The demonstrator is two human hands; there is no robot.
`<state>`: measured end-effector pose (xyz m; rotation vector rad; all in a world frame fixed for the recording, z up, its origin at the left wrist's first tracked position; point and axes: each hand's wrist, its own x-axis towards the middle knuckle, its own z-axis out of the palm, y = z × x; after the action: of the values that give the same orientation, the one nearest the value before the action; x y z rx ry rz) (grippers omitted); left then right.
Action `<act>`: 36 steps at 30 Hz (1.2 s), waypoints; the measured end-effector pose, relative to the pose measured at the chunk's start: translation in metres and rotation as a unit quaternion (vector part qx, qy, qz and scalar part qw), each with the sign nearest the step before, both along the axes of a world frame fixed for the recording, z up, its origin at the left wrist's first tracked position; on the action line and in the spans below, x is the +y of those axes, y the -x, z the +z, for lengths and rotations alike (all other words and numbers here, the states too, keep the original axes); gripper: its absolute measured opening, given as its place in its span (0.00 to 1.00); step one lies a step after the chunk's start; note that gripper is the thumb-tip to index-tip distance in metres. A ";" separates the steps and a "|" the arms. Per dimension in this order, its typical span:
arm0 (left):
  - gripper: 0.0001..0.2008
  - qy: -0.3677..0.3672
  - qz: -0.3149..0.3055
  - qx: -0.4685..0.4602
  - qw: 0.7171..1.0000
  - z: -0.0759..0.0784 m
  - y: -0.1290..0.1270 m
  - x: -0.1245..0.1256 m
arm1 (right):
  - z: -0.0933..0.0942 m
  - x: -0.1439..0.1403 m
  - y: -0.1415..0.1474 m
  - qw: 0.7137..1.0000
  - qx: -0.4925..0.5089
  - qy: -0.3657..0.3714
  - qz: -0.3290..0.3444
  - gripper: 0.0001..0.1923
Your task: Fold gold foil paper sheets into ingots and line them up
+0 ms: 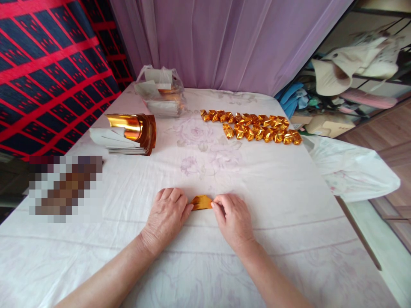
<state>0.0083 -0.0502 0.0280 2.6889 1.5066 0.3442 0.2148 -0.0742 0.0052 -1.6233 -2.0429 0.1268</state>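
A small folded piece of gold foil paper [202, 202] lies near the middle of the table, between my two hands. My left hand [169, 209] has its thumb and fingers closed on the paper's left end. At the right end, my right hand [233, 216] pinches it between thumb and fingertips. Part of each end is hidden under the fingers. Beyond, to the right, several folded gold foil pieces [250, 131] stand in rows. A stack of gold foil sheets [130, 132] with white backs, curled over, sits at the back left.
A clear plastic bag [160, 92] with more sheets stands at the table's back left. A pixelated patch [66, 188] covers something at the left. The table wears a pale floral cloth [205, 158]. A white plastic bag [356, 167] hangs by the right edge, near a cluttered shelf.
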 end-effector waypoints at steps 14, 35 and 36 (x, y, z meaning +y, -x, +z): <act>0.10 -0.005 -0.011 -0.006 1.000 0.000 0.000 0.000 | 0.000 0.001 0.002 1.000 -0.011 0.000 -0.011 0.10; 0.05 -0.012 -0.010 -0.062 0.998 0.000 0.000 -0.001 | -0.002 0.001 0.001 1.000 0.006 0.004 -0.015 0.07; 0.05 -0.017 -0.018 -0.068 0.997 -0.001 0.000 -0.002 | -0.003 0.001 0.001 1.000 0.004 0.001 -0.013 0.07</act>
<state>0.0084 -0.0522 0.0271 2.6535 1.4258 0.5442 0.2135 -0.0730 0.0026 -1.6476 -2.0146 0.1265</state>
